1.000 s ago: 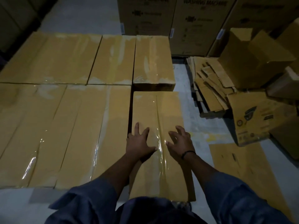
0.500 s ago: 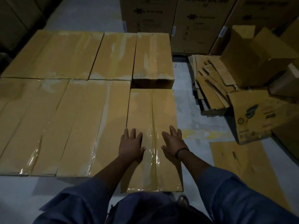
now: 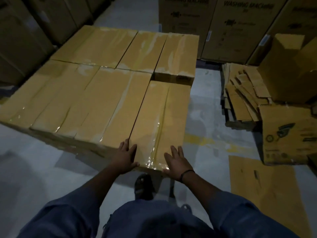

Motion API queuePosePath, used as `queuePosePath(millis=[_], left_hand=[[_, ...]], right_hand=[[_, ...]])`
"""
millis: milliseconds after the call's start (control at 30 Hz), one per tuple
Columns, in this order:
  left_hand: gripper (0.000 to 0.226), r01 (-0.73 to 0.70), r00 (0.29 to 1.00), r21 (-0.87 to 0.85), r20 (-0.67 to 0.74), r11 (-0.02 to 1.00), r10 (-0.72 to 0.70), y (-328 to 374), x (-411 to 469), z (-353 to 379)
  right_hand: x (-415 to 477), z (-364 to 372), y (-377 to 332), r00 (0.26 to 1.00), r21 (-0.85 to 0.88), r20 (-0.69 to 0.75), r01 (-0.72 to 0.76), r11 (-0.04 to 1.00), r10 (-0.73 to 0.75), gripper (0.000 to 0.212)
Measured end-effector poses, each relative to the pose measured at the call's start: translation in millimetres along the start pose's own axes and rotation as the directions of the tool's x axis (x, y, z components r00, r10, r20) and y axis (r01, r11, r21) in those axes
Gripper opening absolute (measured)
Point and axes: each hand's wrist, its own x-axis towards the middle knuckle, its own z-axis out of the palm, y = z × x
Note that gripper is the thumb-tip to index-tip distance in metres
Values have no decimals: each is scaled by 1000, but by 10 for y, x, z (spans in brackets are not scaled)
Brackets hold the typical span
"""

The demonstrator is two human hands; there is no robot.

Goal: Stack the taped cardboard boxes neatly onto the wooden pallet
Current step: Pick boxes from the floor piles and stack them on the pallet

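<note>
Dimly lit — grey floor (image 3: 202, 93), washing-machine cartons (image 3: 240, 28) behind | left grip (image 3: 126, 159), right grip (image 3: 176, 163) released — flat on taped box (image 3: 163, 114)

I have both arms reached out forward and down, blue sleeves (image 3: 65, 213) drawn up near the elbows and the forearms bare. My left hand (image 3: 126, 158) lies flat, palm down, fingers straight and pointing away from me, thumb spread toward the right. My right hand (image 3: 176, 163) is just as flat, fingers slightly fanned, gripping nothing, with a dark band (image 3: 187, 172) round its wrist.
</note>
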Motion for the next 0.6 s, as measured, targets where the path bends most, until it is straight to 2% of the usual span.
queuePosePath(millis=[133, 233, 367, 500, 600], left_hand=[[111, -31, 998, 57, 49, 998, 28, -125, -101, 9], [102, -81, 996, 126, -11, 989, 83, -212, -124, -35], [87, -146, 983, 136, -95, 980, 160, -368, -130, -35], [78, -220, 964, 128, -122, 967, 236, -459, -130, -88], [70, -259, 951, 153, -130, 954, 279, -487, -144, -119]], right_hand=[[-190, 133, -103, 1000, 8, -31, 7, 1000, -6, 64], [-224, 172, -146, 998, -23, -63, -12, 1000, 11, 51], [-217, 201, -271, 993, -62, -90, -79, 995, 74, 43], [-210, 256, -430, 981, -78, -140, -143, 987, 131, 26], [-187, 331, -523, 962, -60, -176, -221, 973, 208, 22]])
